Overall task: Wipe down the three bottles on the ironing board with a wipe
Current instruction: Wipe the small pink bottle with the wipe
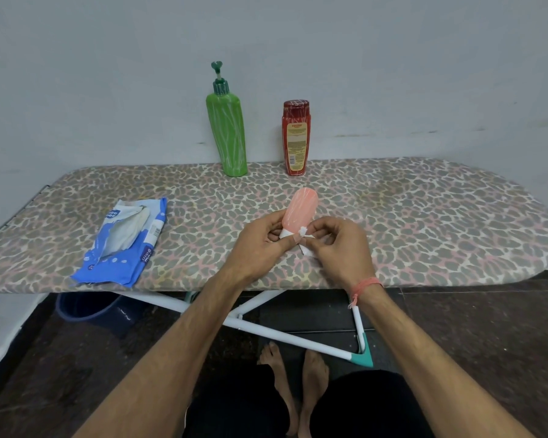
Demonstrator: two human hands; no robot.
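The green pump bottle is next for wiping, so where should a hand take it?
Probably wrap the grip round the green pump bottle's mid-body from the front: it stands upright at the wall, its back is blocked, and the thin pump head looks a poor hold.

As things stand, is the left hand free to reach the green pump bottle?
Probably not yet: the left hand holds the pink bottle while the right hand wipes it. The path to the green pump bottle itself looks unobstructed.
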